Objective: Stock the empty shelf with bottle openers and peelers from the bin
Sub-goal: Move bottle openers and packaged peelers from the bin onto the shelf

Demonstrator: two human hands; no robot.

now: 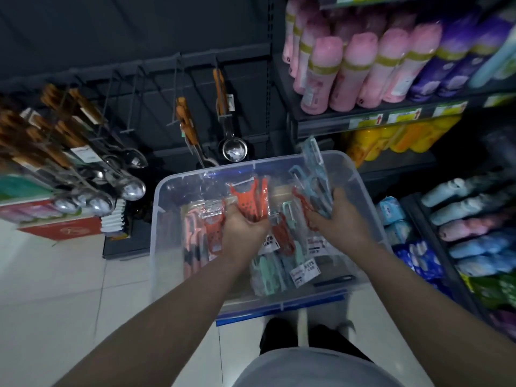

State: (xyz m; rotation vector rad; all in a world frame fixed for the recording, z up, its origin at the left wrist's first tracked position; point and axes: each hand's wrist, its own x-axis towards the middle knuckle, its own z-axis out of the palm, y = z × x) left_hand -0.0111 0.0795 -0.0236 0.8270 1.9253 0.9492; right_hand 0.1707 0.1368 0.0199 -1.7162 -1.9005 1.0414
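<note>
The job looks to be at an early stage: stock is being gathered, and none of it can be seen hanging up yet. The clear plastic bin (pixel 157 208) sits on the floor in front of the person, and both arms reach down into it.

The left grip (pixel 244 227) is clenched round a few orange packs (pixel 250 195) over the middle of the bin. The right grip (pixel 339 216) is clenched round a bundle of blue packs (pixel 315 177), lifted above the bin's far right corner. Both lots look like peelers in clear sleeves, though blur makes it hard to be sure, and I cannot pick out which packs, if any, are bottle openers.

Plenty is left inside the bin: pink packs (pixel 192 238) along its left wall, mint green packs (pixel 268 270) near its front, and more red and orange ones between them, some with white price labels.

Beyond the far side of the bin stands a dark panel with bare hooks (pixel 139 79), which is likely the spot to be filled. A ladle (pixel 234 150) and one other orange-handled tool hang there just past the bin's far rim, and spoons (pixel 125 185) hang to the bin's left. To the bin's right, shelves hold pink bottles (pixel 326 74).

What remains, then, is hanging the two handfuls and then nearly the whole bin.
</note>
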